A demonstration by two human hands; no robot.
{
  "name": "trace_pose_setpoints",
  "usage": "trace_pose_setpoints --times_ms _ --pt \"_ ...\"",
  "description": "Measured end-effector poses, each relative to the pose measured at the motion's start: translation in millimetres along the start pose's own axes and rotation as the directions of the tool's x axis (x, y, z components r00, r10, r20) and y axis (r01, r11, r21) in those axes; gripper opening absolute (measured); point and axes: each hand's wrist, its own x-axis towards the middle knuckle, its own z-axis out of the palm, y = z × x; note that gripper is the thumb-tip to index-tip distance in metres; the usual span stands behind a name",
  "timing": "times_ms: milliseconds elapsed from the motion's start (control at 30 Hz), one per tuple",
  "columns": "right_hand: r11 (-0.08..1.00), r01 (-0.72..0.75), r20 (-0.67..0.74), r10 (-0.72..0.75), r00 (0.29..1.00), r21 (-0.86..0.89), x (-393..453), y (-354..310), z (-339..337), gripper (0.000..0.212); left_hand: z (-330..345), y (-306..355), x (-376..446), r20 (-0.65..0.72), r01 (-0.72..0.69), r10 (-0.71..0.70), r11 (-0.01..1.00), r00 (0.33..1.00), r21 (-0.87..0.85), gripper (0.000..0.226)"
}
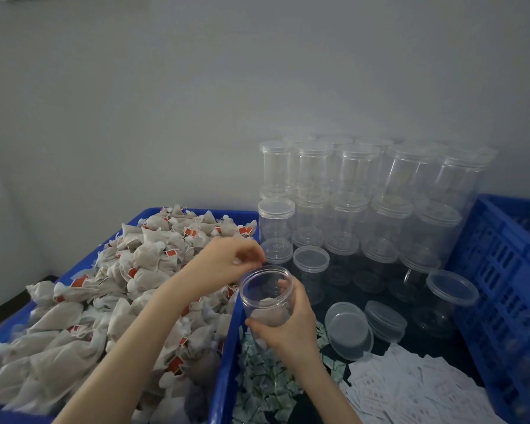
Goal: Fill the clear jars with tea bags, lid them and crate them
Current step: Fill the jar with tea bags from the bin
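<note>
My right hand (291, 327) grips an open clear jar (265, 296) from the right side, holding it upright beside the blue bin's edge. A tea bag or two lie inside it. My left hand (231, 260) hovers just above the jar's mouth with curled fingers, pinching something small and white that I cannot identify. A big heap of white tea bags (110, 301) with red tags fills the blue bin (224, 362) on the left. Two loose clear lids (348, 330) lie on the dark table to the right of the jar.
Several empty lidded clear jars (361, 191) stand stacked against the wall behind. A blue slatted crate (499, 289) stands at the right. Small green-white packets (263, 387) and white paper slips (416, 387) are spread on the table near me.
</note>
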Motion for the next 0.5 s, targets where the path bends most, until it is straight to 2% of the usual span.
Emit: trace_pose_setpoints --times_ms 67,133,200,233,300,400,500 --pt "1.0 -0.018 -0.006 0.018 1.0 0.004 0 1 -2 0.095 5 -18 8 -0.08 0.167 -0.154 0.965 0.985 0.203 0.014" --pt "0.999 -0.032 -0.005 0.032 0.999 0.006 -1 1 -3 0.095 25 -37 12 0.025 0.306 -0.368 0.807 0.93 0.505 0.019" --pt "1.0 -0.019 -0.001 0.019 1.0 -0.014 -3 0 -4 0.095 53 -52 9 0.183 0.27 -0.503 0.696 0.845 0.666 0.029" --pt "1.0 -0.009 0.0 0.009 1.0 -0.024 -3 0 -4 0.095 64 -58 7 0.226 0.241 -0.533 0.667 0.816 0.705 0.032" --pt "1.0 -0.002 0.005 0.003 1.0 -0.031 -3 -1 -4 0.096 80 -71 7 0.234 0.212 -0.549 0.628 0.802 0.749 0.035" --pt "1.0 -0.005 0.001 0.005 1.0 -0.014 -3 -1 -5 0.098 88 -80 11 0.18 0.182 -0.509 0.581 0.842 0.794 0.035" --pt "1.0 0.001 -0.008 -0.001 1.0 -0.001 -3 0 -6 0.095 91 -85 14 0.133 0.206 -0.489 0.577 0.862 0.79 0.031"
